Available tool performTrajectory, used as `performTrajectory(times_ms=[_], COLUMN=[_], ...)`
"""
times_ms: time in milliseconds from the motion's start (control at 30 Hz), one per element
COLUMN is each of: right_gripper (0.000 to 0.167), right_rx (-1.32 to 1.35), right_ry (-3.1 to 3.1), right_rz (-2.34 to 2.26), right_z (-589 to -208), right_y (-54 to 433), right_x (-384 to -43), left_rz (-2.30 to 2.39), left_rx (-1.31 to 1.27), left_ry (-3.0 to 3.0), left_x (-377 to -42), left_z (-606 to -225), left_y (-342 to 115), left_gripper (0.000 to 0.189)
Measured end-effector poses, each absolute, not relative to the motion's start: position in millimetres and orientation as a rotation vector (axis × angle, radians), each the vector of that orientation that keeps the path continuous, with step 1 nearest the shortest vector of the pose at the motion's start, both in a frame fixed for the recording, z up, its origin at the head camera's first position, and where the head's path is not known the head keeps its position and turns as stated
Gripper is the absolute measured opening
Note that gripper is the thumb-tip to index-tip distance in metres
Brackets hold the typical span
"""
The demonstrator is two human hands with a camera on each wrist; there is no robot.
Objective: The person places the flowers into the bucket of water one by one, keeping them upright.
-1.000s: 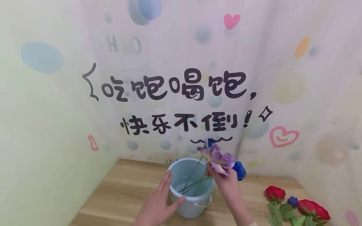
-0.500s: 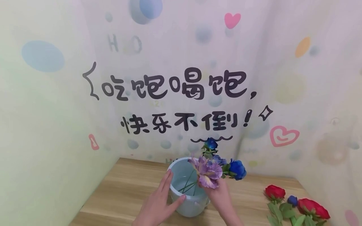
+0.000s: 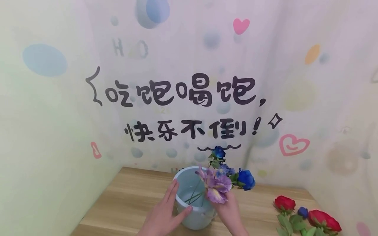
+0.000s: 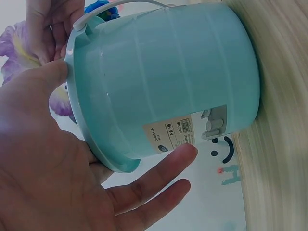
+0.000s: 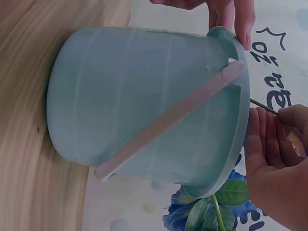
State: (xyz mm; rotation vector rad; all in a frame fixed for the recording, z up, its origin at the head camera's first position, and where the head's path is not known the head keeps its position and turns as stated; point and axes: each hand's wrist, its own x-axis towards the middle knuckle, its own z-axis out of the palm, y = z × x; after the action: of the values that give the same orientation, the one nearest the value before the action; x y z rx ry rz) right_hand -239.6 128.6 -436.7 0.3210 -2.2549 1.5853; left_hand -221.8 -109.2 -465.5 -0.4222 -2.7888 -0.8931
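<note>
A light blue plastic bucket point(image 3: 196, 218) stands upright on the wooden table. My left hand point(image 3: 160, 213) holds its rim, thumb at the near side and fingers at the left. In the left wrist view two fingers stretch past the bucket's label point(image 4: 185, 130). At the right rim my right hand point(image 3: 228, 213) pinches the thin stem point(image 5: 263, 106) of a purple iris-like flower point(image 3: 217, 185), whose bloom partly covers that hand. Blue flowers point(image 3: 246, 179) with green leaves lean out over the far right rim. Thin green stems point(image 3: 193, 198) slant down inside the bucket.
On the table's right side lie red roses point(image 3: 284, 203) with leaves and a small blue bud point(image 3: 302, 212). The wooden table point(image 3: 118, 203) ends against a printed curtain point(image 3: 177, 59) behind and a pale wall point(image 3: 44, 147) at left. The bucket's handle point(image 5: 163, 125) hangs down.
My right hand has moved left and down with the purple flower, which now hangs lower over the right rim. More of the blue flowers shows. My left hand stays at the bucket's rim.
</note>
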Motion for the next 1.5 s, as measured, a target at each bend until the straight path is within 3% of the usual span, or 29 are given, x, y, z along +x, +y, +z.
performTrajectory(times_ms=[367, 633, 1067, 1500], right_gripper=[0.027, 0.034, 0.024, 0.023], right_rx=[0.197, 0.069, 0.018, 0.036], right_ry=[-2.172, -2.145, -2.089, -2.106], right_rz=[1.533, 1.766, 1.877, 1.864], right_z=[-449, -455, -461, -465], right_y=[145, 163, 169, 170], right_x=[-235, -238, -246, -251], left_rz=[-0.883, -0.896, -0.917, -0.88], left_rx=[-0.416, -0.405, -0.389, -0.4], left_ry=[-2.784, -2.793, -2.826, -2.809], left_x=[-223, -222, -224, -220], left_z=[-466, -466, -465, -463], left_y=[-109, -109, -108, -108], left_gripper=[0.101, 0.102, 0.104, 0.101])
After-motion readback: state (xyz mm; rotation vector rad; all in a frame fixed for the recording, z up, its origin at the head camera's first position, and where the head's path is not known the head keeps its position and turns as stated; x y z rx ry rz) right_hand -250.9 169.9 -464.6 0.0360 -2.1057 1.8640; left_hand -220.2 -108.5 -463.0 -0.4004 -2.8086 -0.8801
